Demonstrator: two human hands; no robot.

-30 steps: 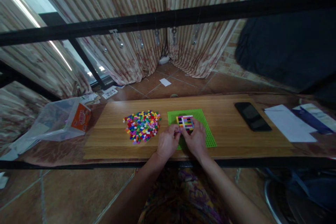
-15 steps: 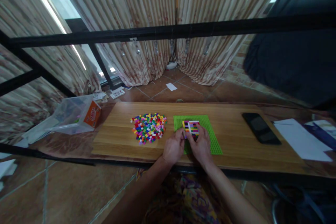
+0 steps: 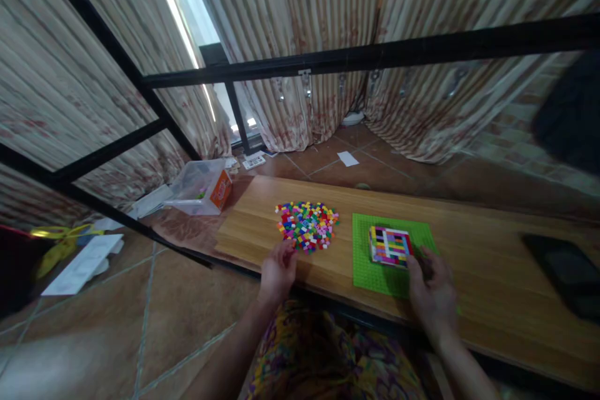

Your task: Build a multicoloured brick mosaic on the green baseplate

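A pile of small multicoloured toy bricks [image 3: 307, 225] lies on the wooden board. My left hand [image 3: 279, 270] is at the pile's near left edge, fingertips drawn together among the bricks; whether one is pinched there is too small to tell. On a green studded baseplate [image 3: 368, 275] sits a rectangular block of bricks [image 3: 390, 245] in many colours, with white strips on top. My right hand [image 3: 435, 290] is at the block's near right corner, thumb and fingers apart, the thumb close to or touching its side.
A clear plastic box [image 3: 194, 187] with an orange label stands left of the wooden board [image 3: 487, 250]. A black phone [image 3: 562, 275] lies at the right. A black metal rail [image 3: 337, 61] crosses in front of the curtains. White papers [image 3: 347, 159] lie on the tiled floor.
My left hand has left the brick block and moved left to the loose pile. My right hand has loosened and drawn back to the block's right side. The view has turned left.
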